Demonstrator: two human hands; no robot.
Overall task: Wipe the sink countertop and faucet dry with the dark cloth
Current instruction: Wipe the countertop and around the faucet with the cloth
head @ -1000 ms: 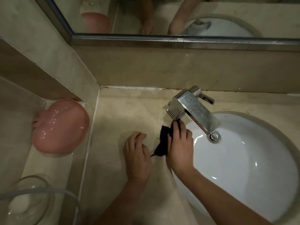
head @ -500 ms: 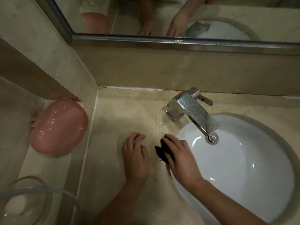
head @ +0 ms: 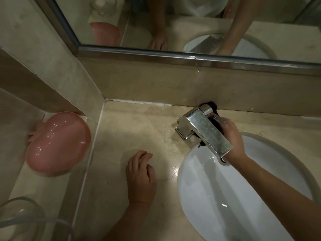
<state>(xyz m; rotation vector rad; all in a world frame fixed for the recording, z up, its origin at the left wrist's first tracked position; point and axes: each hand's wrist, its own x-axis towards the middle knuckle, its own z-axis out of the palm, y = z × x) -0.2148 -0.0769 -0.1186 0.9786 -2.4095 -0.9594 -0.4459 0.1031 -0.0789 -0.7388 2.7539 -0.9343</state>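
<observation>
Behind the faucet (head: 205, 131), at about 1 o'clock in the view, the dark cloth (head: 214, 106) is pressed against the tap's far side, showing as a black patch by the back wall and as a scrap under the spout near the sink (head: 208, 188) rim. The right hand (head: 231, 136) reaches over the sink and holds the cloth against the faucet body, its fingers curled around the cloth; most of the cloth is hidden by the tap and the hand. The chrome faucet slants from the back edge toward 5 o'clock, its spout hanging over the white sink, which fills the lower right.

At 7 o'clock from the faucet, the left hand (head: 140, 176) rests on the beige surface (head: 132, 129), grasping nothing, its fingers loosely bent with the tips on the stone. It lies well apart from the cloth, just left of the sink rim. Wet streaks glint on the surface between the left hand and the faucet base.

Far at 9 o'clock, on a lower ledge, lies a pink dish (head: 57, 143), and at 7 o'clock a clear glass bowl (head: 26, 218) shows at the frame's corner. Along 12 o'clock a mirror (head: 173, 23) reflects both arms.
</observation>
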